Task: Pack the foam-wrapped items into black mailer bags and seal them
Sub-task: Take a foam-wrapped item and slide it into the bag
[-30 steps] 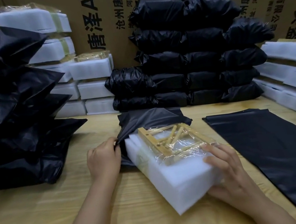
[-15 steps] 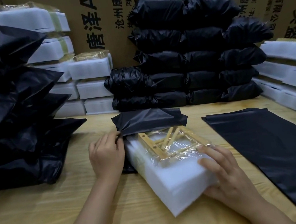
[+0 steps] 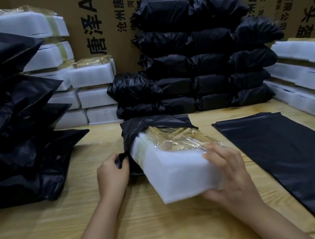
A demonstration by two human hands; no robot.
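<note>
A white foam-wrapped item with wooden pieces under clear film lies at the middle of the wooden table. Its far end sits inside the mouth of a black mailer bag. My left hand pinches the bag's near left edge beside the foam. My right hand grips the item's near right corner, fingers over the top, thumb under it.
Flat black mailer bags lie on the table to the right. Packed black bags are stacked at the back and on the left. White foam-wrapped items are piled at back left and along the right. Cardboard boxes stand behind.
The foam-wrapped item has slid away from me, deeper into the bag mouth. The bag's top flap now covers more of the wooden pieces. My left hand has shifted to a lower grip on the bag edge.
</note>
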